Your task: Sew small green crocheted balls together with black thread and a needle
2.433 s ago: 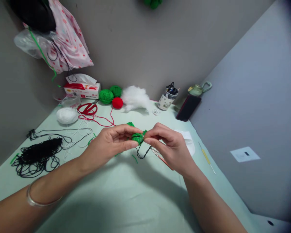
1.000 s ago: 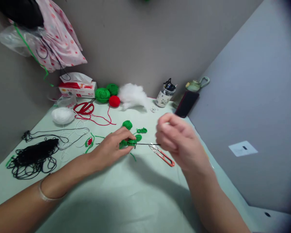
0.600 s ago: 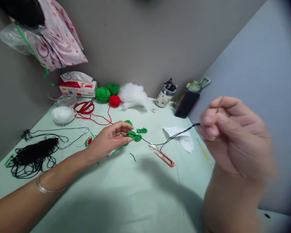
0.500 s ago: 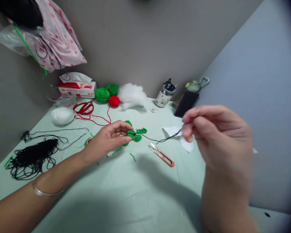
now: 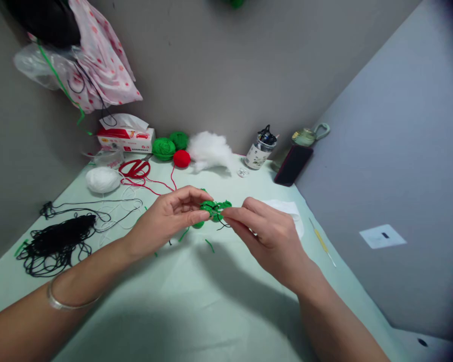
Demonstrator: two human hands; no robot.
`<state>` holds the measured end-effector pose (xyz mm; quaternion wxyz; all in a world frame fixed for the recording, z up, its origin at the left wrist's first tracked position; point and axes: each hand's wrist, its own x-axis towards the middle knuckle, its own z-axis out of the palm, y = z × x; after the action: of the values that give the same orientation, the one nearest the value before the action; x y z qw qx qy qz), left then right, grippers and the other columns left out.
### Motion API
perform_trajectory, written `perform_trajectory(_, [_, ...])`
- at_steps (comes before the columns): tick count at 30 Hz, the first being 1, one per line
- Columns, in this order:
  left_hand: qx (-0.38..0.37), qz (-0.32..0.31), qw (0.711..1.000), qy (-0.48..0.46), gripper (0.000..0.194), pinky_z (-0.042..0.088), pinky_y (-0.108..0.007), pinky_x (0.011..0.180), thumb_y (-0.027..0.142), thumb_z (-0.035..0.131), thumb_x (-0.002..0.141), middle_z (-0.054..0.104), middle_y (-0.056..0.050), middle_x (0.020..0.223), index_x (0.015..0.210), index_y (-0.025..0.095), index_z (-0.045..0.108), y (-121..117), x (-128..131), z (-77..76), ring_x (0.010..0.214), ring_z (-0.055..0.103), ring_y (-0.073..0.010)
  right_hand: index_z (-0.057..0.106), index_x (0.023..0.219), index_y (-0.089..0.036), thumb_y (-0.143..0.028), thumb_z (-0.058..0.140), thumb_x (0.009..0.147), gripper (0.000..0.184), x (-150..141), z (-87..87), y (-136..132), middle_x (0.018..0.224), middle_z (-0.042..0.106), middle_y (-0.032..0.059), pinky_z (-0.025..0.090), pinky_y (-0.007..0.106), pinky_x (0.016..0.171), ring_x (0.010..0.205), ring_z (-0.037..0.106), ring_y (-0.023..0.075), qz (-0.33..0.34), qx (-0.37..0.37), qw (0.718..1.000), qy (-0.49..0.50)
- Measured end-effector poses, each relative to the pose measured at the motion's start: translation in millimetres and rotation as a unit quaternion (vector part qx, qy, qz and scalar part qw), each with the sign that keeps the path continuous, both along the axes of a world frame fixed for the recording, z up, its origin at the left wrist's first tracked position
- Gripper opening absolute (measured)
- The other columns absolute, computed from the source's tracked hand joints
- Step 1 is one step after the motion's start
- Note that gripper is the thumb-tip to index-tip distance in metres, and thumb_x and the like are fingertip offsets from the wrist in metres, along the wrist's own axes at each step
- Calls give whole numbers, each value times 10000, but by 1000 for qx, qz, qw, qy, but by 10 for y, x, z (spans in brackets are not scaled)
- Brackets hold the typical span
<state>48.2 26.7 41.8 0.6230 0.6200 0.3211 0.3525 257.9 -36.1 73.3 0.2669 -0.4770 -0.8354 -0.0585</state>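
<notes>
Some green yarnwork [image 5: 206, 206] sat three o'clock from the left hand [image 5: 169, 210] pinching it, nine from the closed right hand [image 5: 270, 229].

Knitted piece [image 5: 206, 206], centre: green yarn, matt and bumpy. Thread skein [image 5: 66, 236], left: black yarn, matt. Stuffing [image 5: 210, 152], upper middle: white fibre, fluffy. Phone [image 5: 293, 166], right of centre: smooth, glossy dark face. Bangle [image 5: 54, 302], lower left: shiny, silvery metal look. Tissue box [image 5: 126, 141], upper left: printed card, smooth. Hanging cloth [image 5: 107, 70], upper left: soft, creased fabric.
</notes>
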Motion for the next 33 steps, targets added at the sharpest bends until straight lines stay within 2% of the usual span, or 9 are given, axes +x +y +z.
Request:
perform_trajectory(8, [10, 11, 1000, 15, 257, 523, -289, 810, 305, 751, 818, 689, -32, 1013, 1053, 213, 701, -22, 15, 22, 916, 655, -174, 655, 869, -195, -159, 506, 1001, 202, -2, -13, -7, 672, 526, -2, 318, 263, 561, 594, 459, 111, 8, -10, 1000, -12])
perform_trajectory(14, [6, 9, 1000, -3, 257, 518, -296, 799, 295, 782, 788, 690, -21, 950, 1022, 208, 722, -79, 24, 35, 875, 656, -169, 618, 874, -200, -174, 518, 1002, 164, -47, -103, 48, 729, 585, 2, 362, 251, 593, 636, 501, 114, 40, -60, 993, 93])
perform_trajectory(19, [20, 5, 1000, -4, 318, 516, -305, 831, 281, 789, 786, 696, -32, 980, 1089, 215, 720, -90, 21, 71, 916, 641, -178, 637, 870, -203, -218, 598, 974, 112, 35, -84, 135, 791, 621, -5, 395, 234, 622, 669, 531, 99, 51, -174, 960, 213])
perform_trajectory(22, [42, 12, 999, 0, 298, 520, -314, 845, 265, 777, 796, 681, -36, 976, 1082, 201, 727, -97, 12, 105, 913, 637, -175, 671, 944, -211, -218, 577, 984, 102, 106, -20, 150, 842, 633, 2, 403, 232, 635, 713, 551, 102, 74, -234, 942, 229])
perform_trajectory(25, [63, 9, 998, -2, 280, 531, -322, 873, 226, 752, 808, 669, -38, 993, 1085, 194, 725, -122, 3, 112, 941, 645, -177, 686, 990, -220, -209, 564, 988, 122, 129, 32, 127, 854, 630, 3, 403, 235, 641, 722, 549, 102, 83, -262, 934, 227])
perform_trajectory(28, [85, 10, 996, 1, 256, 539, -320, 886, 199, 734, 817, 646, -33, 998, 1073, 198, 726, -166, 1, 98, 958, 646, -172, 680, 934, -213, -217, 572, 983, 119, 97, 36, 91, 813, 613, -5, 392, 242, 635, 701, 525, 99, 77, -276, 929, 235])
perform_trajectory(33, [87, 16, 996, -7, 221, 533, -325, 903, 204, 734, 823, 630, -25, 987, 1044, 210, 731, -207, 14, 79, 962, 642, -172, 616, 858, -197, -274, 612, 962, 130, 12, -36, 79, 710, 562, -27, 394, 236, 591, 640, 492, 95, 55, -321, 890, 320])
